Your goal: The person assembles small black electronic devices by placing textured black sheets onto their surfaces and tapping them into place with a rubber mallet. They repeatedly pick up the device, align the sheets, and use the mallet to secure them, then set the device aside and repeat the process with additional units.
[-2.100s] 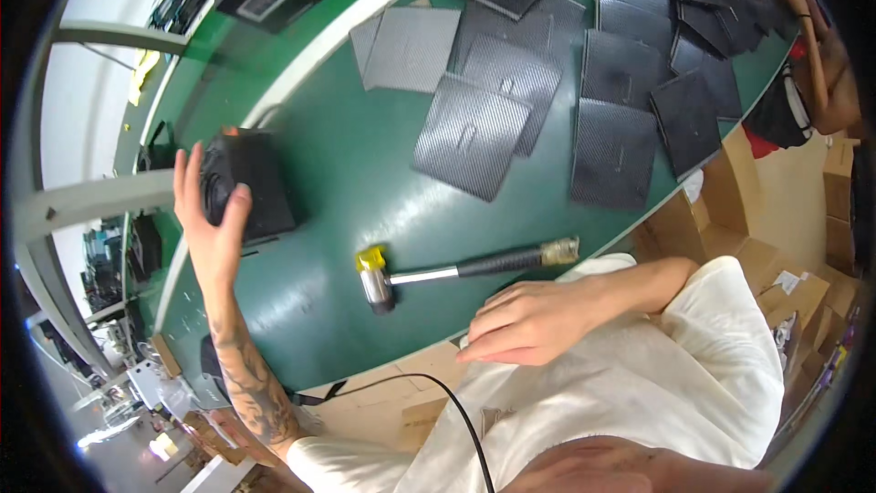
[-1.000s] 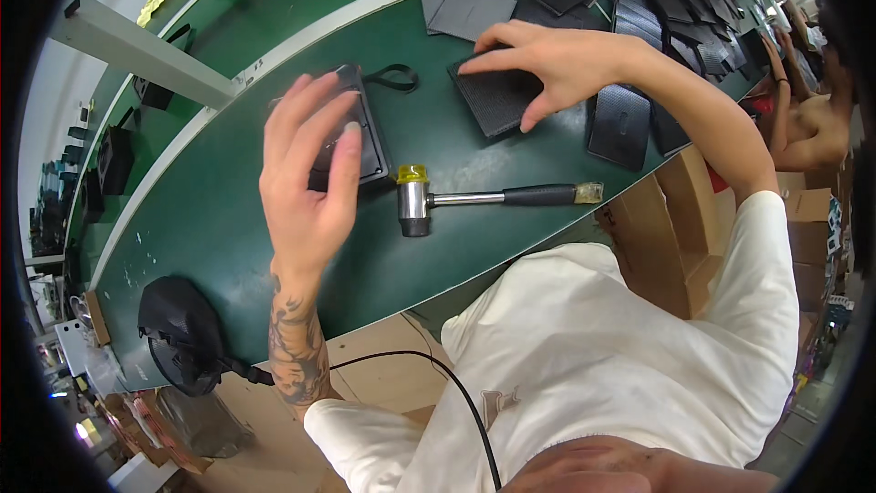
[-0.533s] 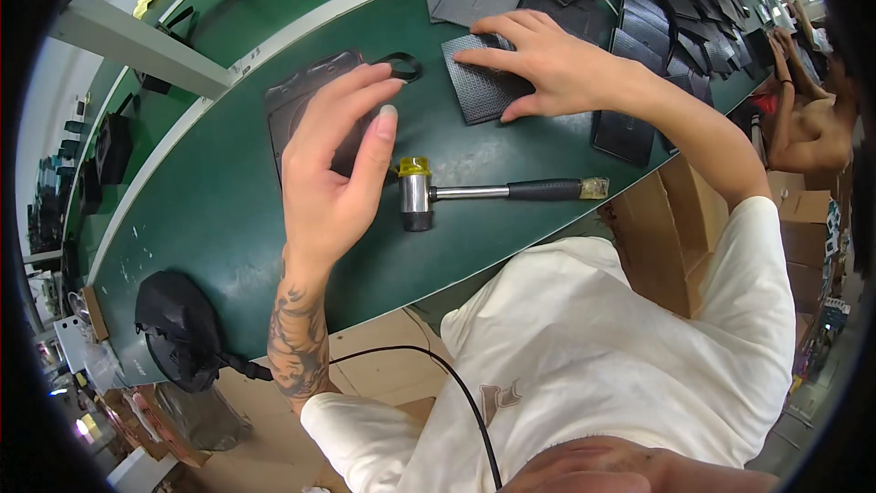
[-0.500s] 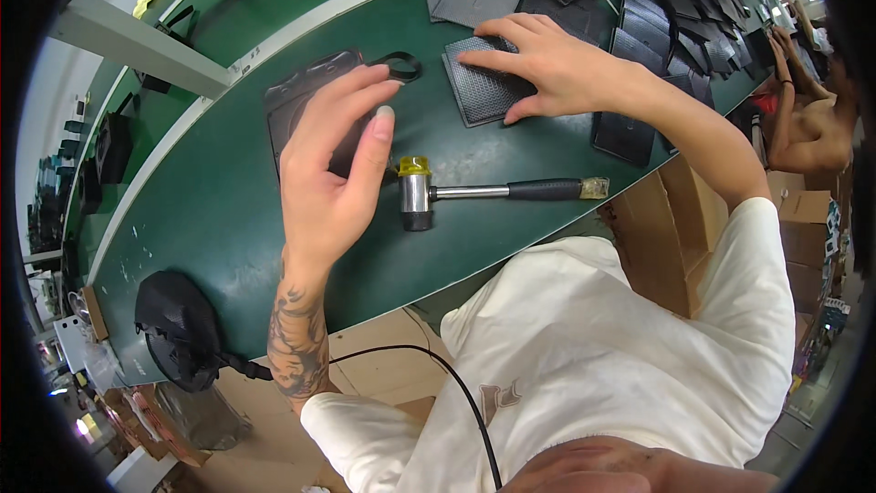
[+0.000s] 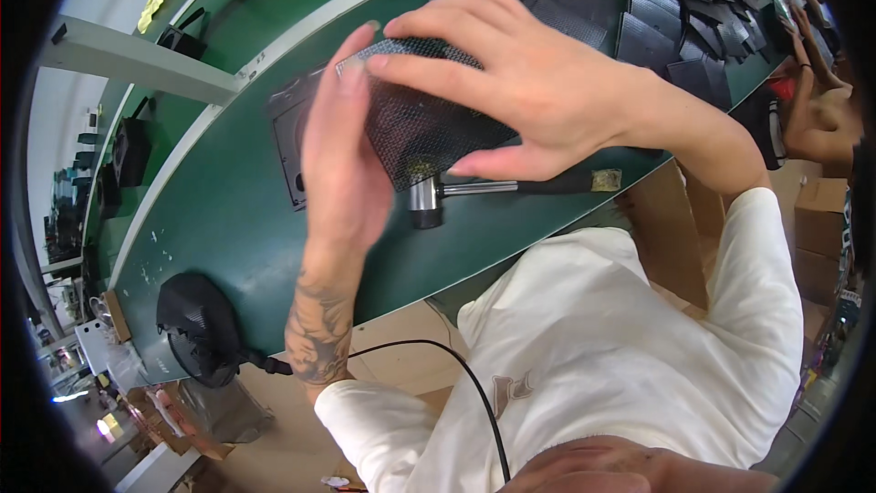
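Observation:
My right hand grips a flat square black panel with a woven texture, fingers over its top edge and thumb at its lower edge. The panel is raised above the green table and tilted. My left hand, somewhat blurred, meets its upper left corner, which lies between thumb and fingers. Below the panel lies a mallet with a metal head, a dark lower face and a black grip. The panel partly covers its yellow upper face. Behind my left hand, a dark flat case is mostly hidden.
Many dark panels lie heaped at the far right of the green table. A round black object on a stalk stands at the left edge. A grey post rises far left. Another person sits far right; cardboard boxes stand below.
My right hand has lifted the textured panel off the table and brought it left, toward me and over the mallet. My left hand has moved slightly right and closed on the panel's corner.

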`<state>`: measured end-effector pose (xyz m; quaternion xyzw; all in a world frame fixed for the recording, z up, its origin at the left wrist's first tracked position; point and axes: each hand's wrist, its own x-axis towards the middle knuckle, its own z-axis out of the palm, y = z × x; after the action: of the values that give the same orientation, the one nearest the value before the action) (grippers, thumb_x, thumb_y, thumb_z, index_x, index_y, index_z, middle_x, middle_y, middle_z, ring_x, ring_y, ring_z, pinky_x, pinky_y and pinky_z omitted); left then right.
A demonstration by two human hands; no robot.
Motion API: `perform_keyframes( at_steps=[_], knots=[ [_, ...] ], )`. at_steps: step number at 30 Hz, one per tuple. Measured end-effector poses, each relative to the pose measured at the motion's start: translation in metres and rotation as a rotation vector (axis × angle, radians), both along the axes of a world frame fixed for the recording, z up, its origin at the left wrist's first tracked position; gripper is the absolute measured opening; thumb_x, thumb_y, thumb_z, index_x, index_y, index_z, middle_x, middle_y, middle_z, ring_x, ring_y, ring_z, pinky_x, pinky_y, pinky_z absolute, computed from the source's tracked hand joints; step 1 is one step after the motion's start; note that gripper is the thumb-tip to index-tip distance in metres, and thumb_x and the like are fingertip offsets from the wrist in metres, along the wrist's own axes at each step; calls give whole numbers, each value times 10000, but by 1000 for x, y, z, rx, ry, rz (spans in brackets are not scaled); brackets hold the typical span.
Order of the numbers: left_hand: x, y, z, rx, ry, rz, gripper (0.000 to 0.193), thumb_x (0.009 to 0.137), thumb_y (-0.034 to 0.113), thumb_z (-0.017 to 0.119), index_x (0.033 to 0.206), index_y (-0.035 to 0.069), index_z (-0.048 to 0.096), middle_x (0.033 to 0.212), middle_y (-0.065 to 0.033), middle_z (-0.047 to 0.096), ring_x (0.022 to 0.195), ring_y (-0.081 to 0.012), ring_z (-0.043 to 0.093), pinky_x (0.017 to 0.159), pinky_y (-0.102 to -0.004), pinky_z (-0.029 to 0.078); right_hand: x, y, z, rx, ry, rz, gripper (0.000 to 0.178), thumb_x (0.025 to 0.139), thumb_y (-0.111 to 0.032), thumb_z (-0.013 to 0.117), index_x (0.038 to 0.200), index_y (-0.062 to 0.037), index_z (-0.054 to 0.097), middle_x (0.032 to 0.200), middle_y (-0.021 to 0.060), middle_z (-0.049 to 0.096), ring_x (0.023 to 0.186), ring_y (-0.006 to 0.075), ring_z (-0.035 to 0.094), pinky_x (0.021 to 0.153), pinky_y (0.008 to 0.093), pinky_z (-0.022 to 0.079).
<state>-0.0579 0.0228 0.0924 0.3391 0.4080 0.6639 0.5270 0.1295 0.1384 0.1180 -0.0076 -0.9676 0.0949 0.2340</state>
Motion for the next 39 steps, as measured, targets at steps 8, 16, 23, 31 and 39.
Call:
perform_keyframes(
  at_steps=[8, 16, 23, 31, 39],
  knots=[
    [-1, -9, -2, -38, 49, 249, 453, 1138, 305, 374, 1433, -8, 516, 1290, -122, 612, 1171, -192, 620, 1004, -355, 523, -26, -11, -18, -20, 132, 48, 858, 724, -328, 866, 1424, -14, 483, 1426, 254, 469, 1261, 443, 504, 1092, 522, 410],
    [-12, -14, -6, 38, 132, 332, 411, 1129, 257, 418, 1414, -14, 536, 1244, -124, 644, 1090, -181, 666, 937, -347, 568, -35, -14, -20, -102, 211, 83, 883, 709, -334, 879, 1433, -23, 480, 1437, 256, 461, 1289, 458, 483, 1104, 530, 397],
    [-9, -21, 6, 57, 68, 317, 453, 1131, 320, 422, 1419, -20, 503, 1247, -127, 622, 1085, -189, 653, 939, -354, 554, -45, -13, -21, -58, 277, 113, 874, 682, -313, 883, 1419, -39, 500, 1442, 241, 470, 1276, 435, 494, 1081, 519, 396],
    [-34, -28, 7, 108, 27, 348, 488, 1123, 347, 436, 1425, -31, 496, 1253, -134, 632, 1126, -204, 649, 967, -357, 545, -103, 5, -34, 302, 583, 102, 667, 817, -316, 823, 1372, -36, 581, 1301, 219, 576, 1172, 358, 580, 1024, 462, 460],
    [-117, -29, -24, 91, 309, 590, 554, 1127, 411, 296, 1477, 14, 458, 1496, -197, 539, 1438, -297, 450, 1226, -441, 297, -93, -3, -7, -45, 184, 133, 661, 837, -414, 806, 1350, -37, 627, 1340, 349, 503, 1220, 476, 526, 1053, 511, 428]
  ],
)
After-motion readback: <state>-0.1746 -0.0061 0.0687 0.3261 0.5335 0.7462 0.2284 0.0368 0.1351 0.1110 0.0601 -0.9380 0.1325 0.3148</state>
